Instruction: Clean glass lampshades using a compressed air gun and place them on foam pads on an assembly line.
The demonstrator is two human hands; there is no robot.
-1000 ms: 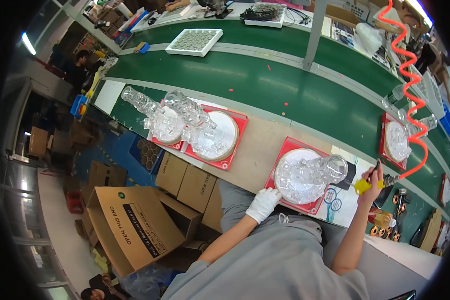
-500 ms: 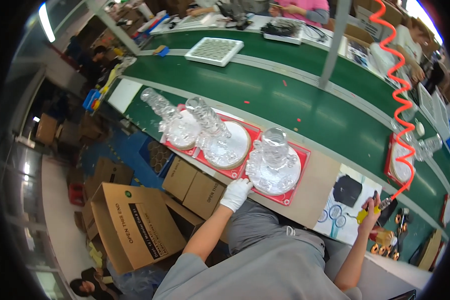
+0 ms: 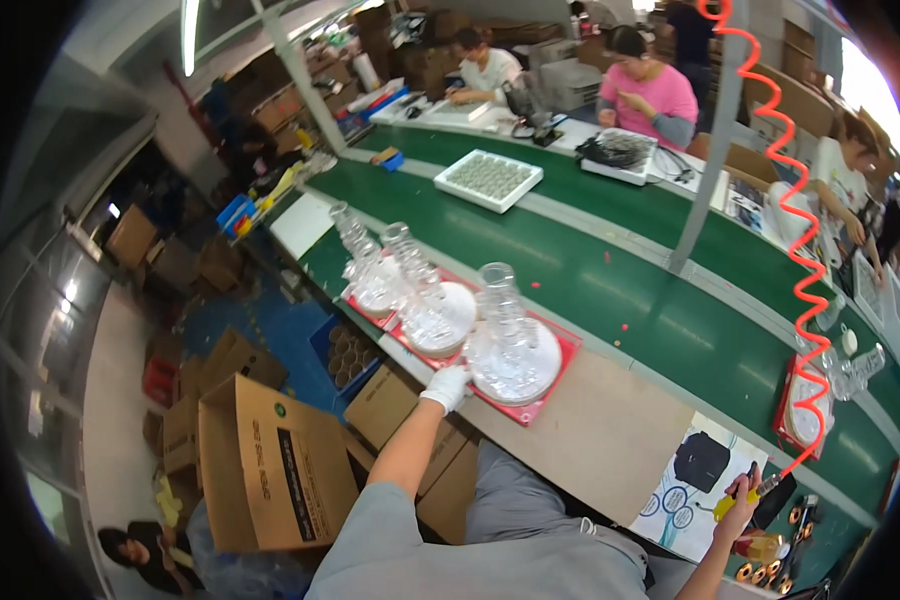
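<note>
My left hand (image 3: pixel 446 386), in a white glove, sits just below the middle of the frame. Its fingers are curled onto the near edge of a red tray (image 3: pixel 545 398), which rests on the brown surface (image 3: pixel 610 440) beside a long green belt (image 3: pixel 660 290). On the tray stands a clear plastic piece (image 3: pixel 510 335) with a wide round base and a tall ribbed neck. Two more red trays (image 3: pixel 395 322) with like pieces line up to the left, touching one another.

My right hand (image 3: pixel 740 492), bare, is at the lower right, closed around a yellow-handled tool (image 3: pixel 745 490) that hangs from an orange coiled hose (image 3: pixel 805 260) running up to the top of the frame.

The tall piece looks top-heavy, so I judge the tray should be slid flat and slowly, kept square to its neighbour, with the push low on the rim. The tool is best kept well apart until the tray is settled.

Other people work across the belt at the top.
</note>
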